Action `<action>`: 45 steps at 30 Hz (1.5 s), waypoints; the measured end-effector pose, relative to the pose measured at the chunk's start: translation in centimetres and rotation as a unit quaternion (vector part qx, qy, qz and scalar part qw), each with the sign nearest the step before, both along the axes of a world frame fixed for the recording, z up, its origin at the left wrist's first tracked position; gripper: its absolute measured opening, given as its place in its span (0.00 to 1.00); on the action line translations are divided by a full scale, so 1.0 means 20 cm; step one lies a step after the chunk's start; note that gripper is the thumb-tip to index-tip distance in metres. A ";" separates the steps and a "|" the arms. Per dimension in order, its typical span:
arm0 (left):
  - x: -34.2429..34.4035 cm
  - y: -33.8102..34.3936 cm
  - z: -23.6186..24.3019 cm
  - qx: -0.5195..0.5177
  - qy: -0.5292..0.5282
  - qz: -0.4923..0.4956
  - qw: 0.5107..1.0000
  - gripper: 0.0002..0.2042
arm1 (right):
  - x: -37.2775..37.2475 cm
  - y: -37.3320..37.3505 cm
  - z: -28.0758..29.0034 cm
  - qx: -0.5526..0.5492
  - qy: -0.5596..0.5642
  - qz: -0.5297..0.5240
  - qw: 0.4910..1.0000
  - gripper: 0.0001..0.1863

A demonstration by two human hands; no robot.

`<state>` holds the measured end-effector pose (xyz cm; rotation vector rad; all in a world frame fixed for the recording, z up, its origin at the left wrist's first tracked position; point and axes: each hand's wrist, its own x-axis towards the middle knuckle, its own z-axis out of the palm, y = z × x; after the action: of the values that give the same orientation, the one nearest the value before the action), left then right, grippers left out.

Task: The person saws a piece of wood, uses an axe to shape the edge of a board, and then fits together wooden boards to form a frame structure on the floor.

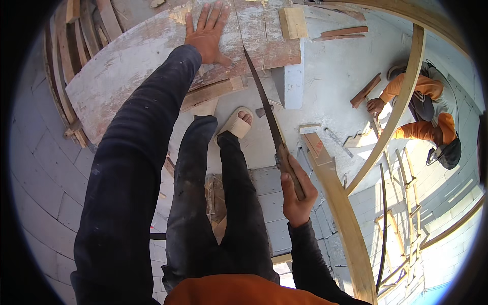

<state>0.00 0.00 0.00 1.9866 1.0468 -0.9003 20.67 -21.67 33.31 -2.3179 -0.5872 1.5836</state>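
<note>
My left hand lies with fingers spread on a worn, whitewashed board, just left of a thin vertical line across it. My right hand grips the wooden handle of a hand saw, whose long dark blade slants up to the board, its tip at that line. A small pale wood block rests at the board's right end, and a timber piece shows under its near edge. My sandalled foot stands on the floor beneath.
Loose timbers lie at the upper left. Long beams and a curved post run along the right. Beyond them a co-worker in orange crouches with hands on wood pieces. A bright lower area with a wooden frame shows at lower right.
</note>
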 end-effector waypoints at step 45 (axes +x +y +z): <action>0.26 0.45 -0.23 0.164 -0.076 -0.007 0.984 0.84 | -0.03 0.19 -1.10 0.167 -0.026 -0.080 0.982 0.22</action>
<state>5.12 9.01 -4.68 2.2948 1.1499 -0.5994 20.04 -17.95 11.32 -2.1021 -0.6097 1.2490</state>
